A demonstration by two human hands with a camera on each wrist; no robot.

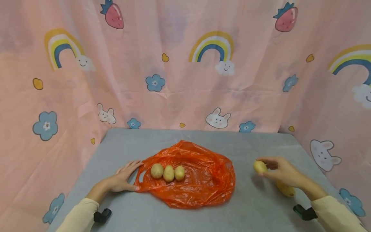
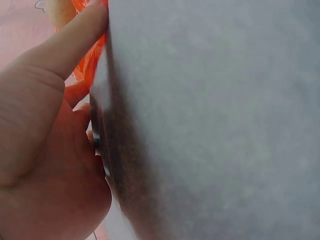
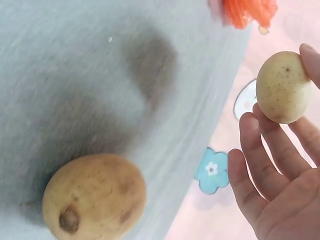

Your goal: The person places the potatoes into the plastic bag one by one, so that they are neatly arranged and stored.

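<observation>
An orange plastic bag (image 1: pixel 200 190) lies spread on the table, three potatoes in a row at its left side: a larger one (image 1: pixel 157 171), a middle one (image 1: pixel 169 173) and a right one (image 1: pixel 180 173). My left hand (image 1: pixel 123 178) rests at the bag's left edge, thumb and fingers spread apart and touching the plastic near its handle hole. To the right of the bag, my right hand (image 1: pixel 285 172) pinches a small potato (image 3: pixel 283 87) between thumb and fingertips, raised above the table. Another potato (image 3: pixel 95 197) lies on the table below the right hand, partly hidden by it in the head view.
The grey table (image 1: pixel 214 222) extends around the bag. A pink curtain (image 1: pixel 179 106) printed with rainbows, rabbits and flowers hangs behind and along both sides. Black wrist mounts sit by the left cuff (image 1: pixel 79 216) and the right cuff (image 1: pixel 333 214).
</observation>
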